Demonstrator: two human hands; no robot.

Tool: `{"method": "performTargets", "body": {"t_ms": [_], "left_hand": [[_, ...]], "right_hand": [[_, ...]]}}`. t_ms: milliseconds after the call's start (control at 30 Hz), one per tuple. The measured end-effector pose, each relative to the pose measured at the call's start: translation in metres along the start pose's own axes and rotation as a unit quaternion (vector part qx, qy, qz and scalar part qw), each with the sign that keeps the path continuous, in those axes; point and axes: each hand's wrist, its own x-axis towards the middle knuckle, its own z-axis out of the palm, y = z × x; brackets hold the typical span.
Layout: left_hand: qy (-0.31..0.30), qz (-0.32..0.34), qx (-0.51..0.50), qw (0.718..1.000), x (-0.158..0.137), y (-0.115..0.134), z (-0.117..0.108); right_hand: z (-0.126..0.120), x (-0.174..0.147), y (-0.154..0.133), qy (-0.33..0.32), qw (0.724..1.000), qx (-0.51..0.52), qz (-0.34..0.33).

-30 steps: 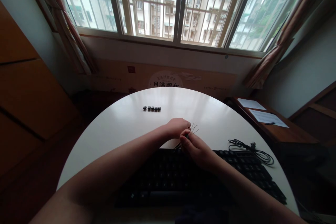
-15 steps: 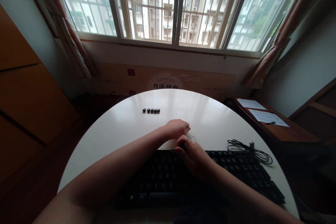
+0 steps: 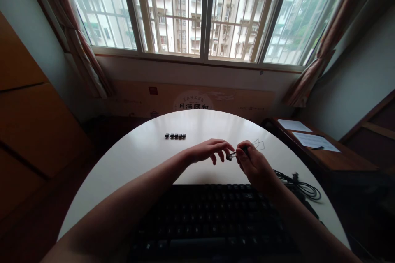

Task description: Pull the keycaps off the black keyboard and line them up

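My right hand (image 3: pixel 251 158) is closed around a keycap puller (image 3: pixel 258 144), whose thin wire loops stick out past the back of the fist. From its other end, metal prongs point left, and a small black key piece (image 3: pixel 228 157) sits at their tips; whether it is a keycap or a switch I cannot tell. Just left of that piece, my left hand (image 3: pixel 212 151) is open with its fingers spread, the index fingertip close to it. Below both hands lies a black keyboard (image 3: pixel 197 218), partly covered by my forearms. Several similar black key pieces (image 3: pixel 175 136) stand in a row farther back.
All of this is on a round white table (image 3: pixel 123 160). A coiled black cable (image 3: pixel 304 187) lies at the right by the keyboard. Beyond, a brown side table (image 3: pixel 348 162) carries paper sheets (image 3: pixel 316 141) and a dark pen. A barred window is ahead.
Both hands were close together over the keyboard's back edge. The right hand has moved right and up with the puller, and a black key piece now shows at its prongs. My left fingers have opened.
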Motion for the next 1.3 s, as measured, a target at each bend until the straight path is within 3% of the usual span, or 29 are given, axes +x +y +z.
{"method": "performTargets", "body": {"t_ms": [300,433,600,733,833,967,1100,1200,1300], "left_hand": [[0.001,0.007,-0.069,0.998,-0.001,0.005,-0.003],[-0.014,0.0,-0.067,0.998,-0.002,0.005,-0.004],[-0.021,-0.003,-0.046,0.999,-0.002,0.006,-0.004],[0.024,0.009,-0.005,1.0,-0.001,0.006,-0.008],[0.105,0.027,0.045,0.993,-0.001,0.006,-0.021],[0.253,0.075,0.173,0.949,-0.009,0.002,-0.052],[0.389,0.11,0.326,0.855,-0.023,-0.012,-0.084],[0.389,0.086,0.429,0.811,-0.031,-0.028,-0.097],[0.327,0.043,0.509,0.795,-0.033,-0.046,-0.099]], "right_hand": [[0.002,-0.003,0.002,-0.01,0.999,-0.003,-0.039],[0.001,-0.002,0.004,-0.035,0.998,0.002,-0.045],[0.004,-0.001,0.004,-0.018,0.999,-0.034,-0.034],[0.002,0.0,0.004,0.027,0.999,-0.039,-0.023],[0.0,0.001,0.004,0.049,0.998,-0.037,-0.01],[0.003,0.0,0.004,0.027,0.999,-0.029,-0.007],[0.008,-0.002,0.005,0.022,0.999,-0.025,-0.009],[0.01,-0.002,0.008,0.031,0.999,-0.027,-0.014],[0.011,-0.002,0.01,0.031,0.999,-0.029,-0.017]]}}
